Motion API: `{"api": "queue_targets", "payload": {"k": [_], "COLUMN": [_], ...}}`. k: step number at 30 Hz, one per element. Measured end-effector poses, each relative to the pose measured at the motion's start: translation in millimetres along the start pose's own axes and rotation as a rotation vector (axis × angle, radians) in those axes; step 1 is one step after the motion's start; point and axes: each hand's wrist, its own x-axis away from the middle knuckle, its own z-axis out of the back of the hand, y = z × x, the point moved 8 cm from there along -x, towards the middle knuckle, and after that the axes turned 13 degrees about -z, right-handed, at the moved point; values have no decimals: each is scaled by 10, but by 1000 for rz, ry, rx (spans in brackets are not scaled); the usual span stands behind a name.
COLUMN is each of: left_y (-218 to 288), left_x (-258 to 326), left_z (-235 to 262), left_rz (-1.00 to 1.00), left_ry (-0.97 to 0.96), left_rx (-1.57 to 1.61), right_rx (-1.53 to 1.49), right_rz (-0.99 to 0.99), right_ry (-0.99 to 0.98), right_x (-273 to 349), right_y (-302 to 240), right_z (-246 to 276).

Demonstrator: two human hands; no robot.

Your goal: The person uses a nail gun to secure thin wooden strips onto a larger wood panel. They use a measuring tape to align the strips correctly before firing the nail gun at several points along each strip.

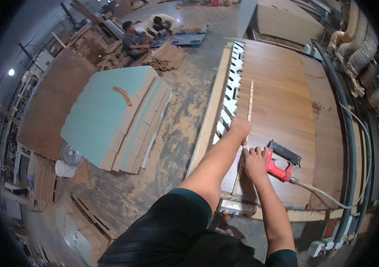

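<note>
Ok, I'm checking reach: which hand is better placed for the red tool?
Probably the right hand: it is beside the red tool, while the left hand is farther off, at the thin strip.

Two hands point(240, 128) point(256, 163), one nail gun point(278, 169)

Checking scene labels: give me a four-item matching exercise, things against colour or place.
Things:
1. Nail gun
2. Thin strip
3. Panel stack
4. Thick hose

Colour or place:
A. Pale green on top
B. Dark, along the right side of the wood-grain board
C. Red and black, just right of the right hand
D. Lengthwise on the board, at the left hand

Pairs: 1-C, 2-D, 3-A, 4-B
</note>
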Motion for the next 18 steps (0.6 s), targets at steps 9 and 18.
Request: {"api": "queue_targets", "payload": {"k": [9,18], "left_y": [-63,-46], "left_x": [238,139], "left_z": [66,65], "left_rz": [-115,-103], "left_ry": [103,11], "left_rx": [44,-3], "right_rx": [-73,200], "right_rz": [-106,-119], "right_ry": [-153,-49], "right_x": [960,645], "right_y": [-219,1081], "right_z": [459,317]}}
